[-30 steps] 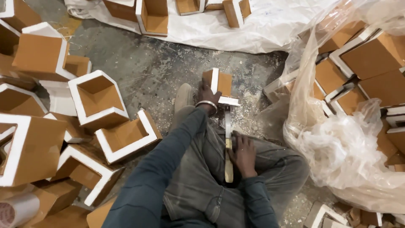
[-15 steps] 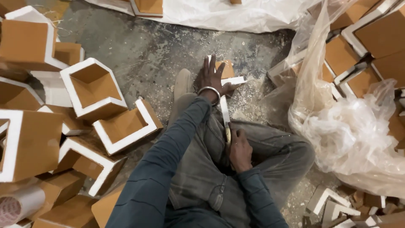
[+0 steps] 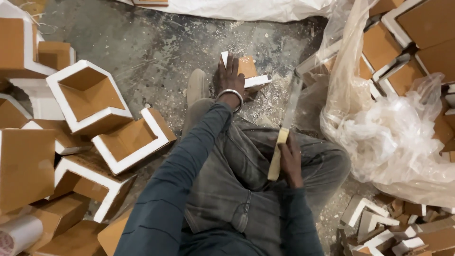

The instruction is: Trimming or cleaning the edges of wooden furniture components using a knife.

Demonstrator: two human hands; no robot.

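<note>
Small brown, white-edged corner piece [image 3: 246,71] on the floor; long saw [image 3: 284,130] raised.

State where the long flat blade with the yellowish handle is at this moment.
In the head view, the blade is right of centre, gripped by its handle in the right hand above the lap, its tip pointing up toward the clear plastic sheet.

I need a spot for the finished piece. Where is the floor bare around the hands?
Bare floor lies ahead, between the box pile, the white sheet and the piece under the left hand. The right side is crowded by the plastic bag and offcuts.
</note>
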